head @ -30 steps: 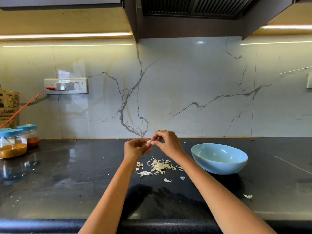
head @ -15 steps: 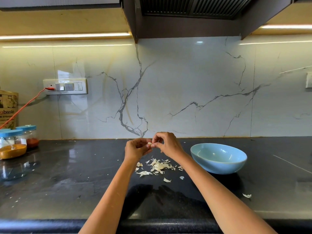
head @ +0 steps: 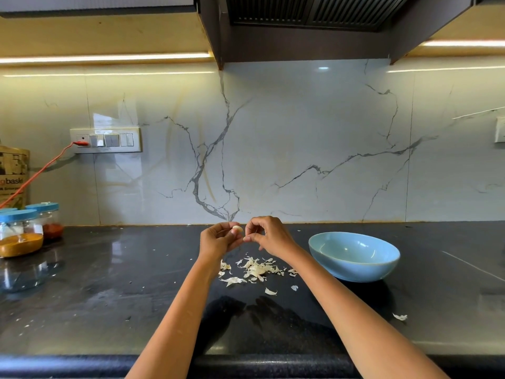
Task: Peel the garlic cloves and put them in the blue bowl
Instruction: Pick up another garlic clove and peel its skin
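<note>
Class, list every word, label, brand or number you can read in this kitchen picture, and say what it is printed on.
"baske", cut off at both ends: on the brown paper bag at the left edge.
Smaller print beneath it: too blurred to read.
White label on the jar of yellow powder: no legible text.

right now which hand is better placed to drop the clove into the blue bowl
Probably the left hand: it holds the garlic clove. The right hand is nearer the blue bowl but pinches only what looks like skin, so it would need a handover.
</note>
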